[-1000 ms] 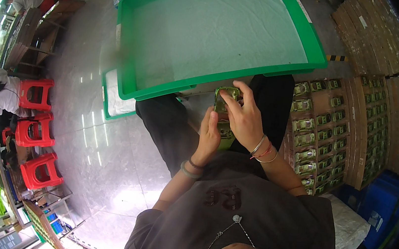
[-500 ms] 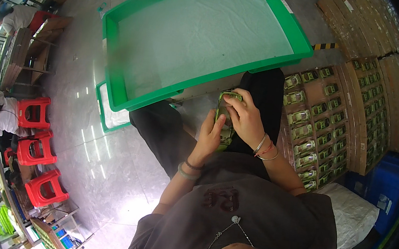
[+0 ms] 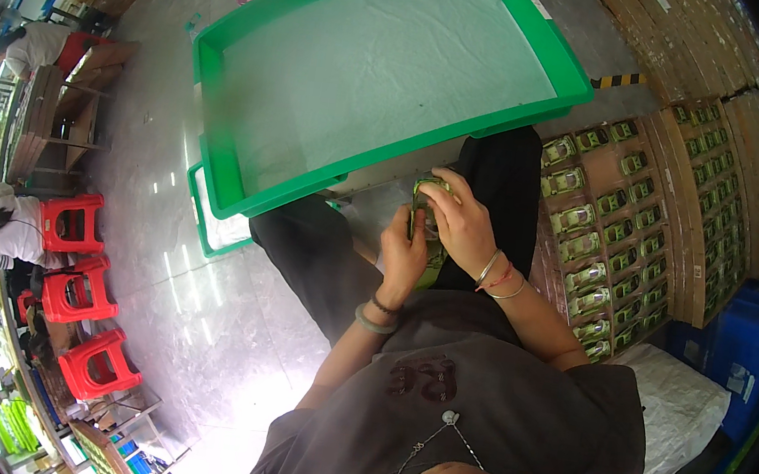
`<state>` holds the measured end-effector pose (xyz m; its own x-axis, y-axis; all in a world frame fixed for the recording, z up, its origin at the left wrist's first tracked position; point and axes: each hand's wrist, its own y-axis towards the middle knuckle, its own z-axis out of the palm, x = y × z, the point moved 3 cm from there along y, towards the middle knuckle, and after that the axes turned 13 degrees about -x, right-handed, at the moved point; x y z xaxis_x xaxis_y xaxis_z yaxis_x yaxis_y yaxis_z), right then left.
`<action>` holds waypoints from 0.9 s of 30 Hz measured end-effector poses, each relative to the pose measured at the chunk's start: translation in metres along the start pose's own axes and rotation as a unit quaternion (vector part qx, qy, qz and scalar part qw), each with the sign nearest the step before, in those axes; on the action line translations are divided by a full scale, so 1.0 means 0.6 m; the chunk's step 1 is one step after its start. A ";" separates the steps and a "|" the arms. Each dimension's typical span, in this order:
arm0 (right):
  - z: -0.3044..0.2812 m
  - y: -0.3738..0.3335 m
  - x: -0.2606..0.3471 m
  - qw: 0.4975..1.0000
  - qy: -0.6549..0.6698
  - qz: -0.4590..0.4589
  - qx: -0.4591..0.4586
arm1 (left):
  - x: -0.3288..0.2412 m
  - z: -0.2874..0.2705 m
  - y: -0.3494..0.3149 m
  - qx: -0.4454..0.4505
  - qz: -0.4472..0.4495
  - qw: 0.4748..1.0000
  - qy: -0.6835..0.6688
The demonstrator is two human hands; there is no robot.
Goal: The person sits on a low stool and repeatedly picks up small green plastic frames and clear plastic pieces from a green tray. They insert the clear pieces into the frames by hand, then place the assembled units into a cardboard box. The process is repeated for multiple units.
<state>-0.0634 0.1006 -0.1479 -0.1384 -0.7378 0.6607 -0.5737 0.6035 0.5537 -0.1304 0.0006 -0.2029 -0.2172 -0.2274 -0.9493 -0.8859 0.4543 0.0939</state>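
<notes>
Three red stools [image 3: 82, 291] stand at left; one large green tray [image 3: 389, 159] spans the middle. Nearer, the left hand [image 3: 404, 251] and right hand [image 3: 465, 231] together grip one green toy car [image 3: 419, 200] just beyond the dark shirt [image 3: 349, 409]. Rightmost, two cardboard trays [image 3: 602, 171] hold similar cars [image 3: 574, 217].

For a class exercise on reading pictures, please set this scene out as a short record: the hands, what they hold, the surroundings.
Held item: green car-shaped piece, partly hidden by fingers
Left hand: grips its left side
Right hand: fingers over its upper end
Ahead: green tray lined with a white sheet
Right side: rows of green toy cars on a brown board
Left side: red stools
</notes>
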 end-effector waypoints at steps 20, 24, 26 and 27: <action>0.022 -0.039 -0.035 0.964 0.122 0.212 -0.103 | -0.034 0.023 0.007 -0.064 0.067 0.993 -0.071; 0.018 -0.062 -0.044 0.972 0.082 0.188 -0.112 | -0.016 0.042 0.003 -0.084 0.062 0.990 -0.094; 0.006 -0.080 -0.053 0.965 0.090 0.209 -0.128 | -0.025 0.055 -0.001 -0.060 0.056 0.992 -0.093; -0.003 -0.083 -0.059 0.954 0.109 0.250 -0.123 | -0.030 0.059 -0.005 -0.039 0.065 0.995 -0.064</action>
<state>-0.0284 0.0969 -0.1980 -0.1595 -0.2750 0.9481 -0.2701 0.9359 0.2260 -0.1092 0.0338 -0.1964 -0.2834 -0.0573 -0.9573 -0.8833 0.4042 0.2373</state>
